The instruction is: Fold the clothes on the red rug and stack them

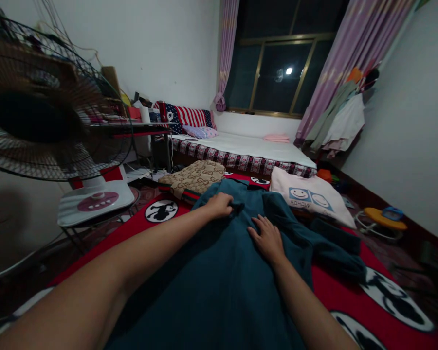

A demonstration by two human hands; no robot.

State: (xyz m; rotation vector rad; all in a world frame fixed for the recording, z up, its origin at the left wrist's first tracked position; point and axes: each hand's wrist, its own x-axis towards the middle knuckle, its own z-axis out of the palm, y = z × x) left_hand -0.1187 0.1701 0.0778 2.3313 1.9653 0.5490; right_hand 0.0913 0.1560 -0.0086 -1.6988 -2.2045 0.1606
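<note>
A dark teal collared garment (219, 272) with long sleeves is spread over a red cover, its collar at the far end. My left hand (219, 205) is closed on a pinch of its cloth near the upper front. Flat on the garment, a little nearer and to the right, lies my right hand (268, 238), its fingers spread. One sleeve (314, 238) stretches out to the right in folds. Whether the cloth is a shirt or a coat I cannot tell.
Beyond the garment lie a brown patterned cushion (200, 176) and a pale pink printed cloth item (310, 192). The red cover (124, 243) has black-and-white round prints. A large fan (32, 112) stands at left, a bed (241, 141) at the back, and a yellow stool (383, 218) at right.
</note>
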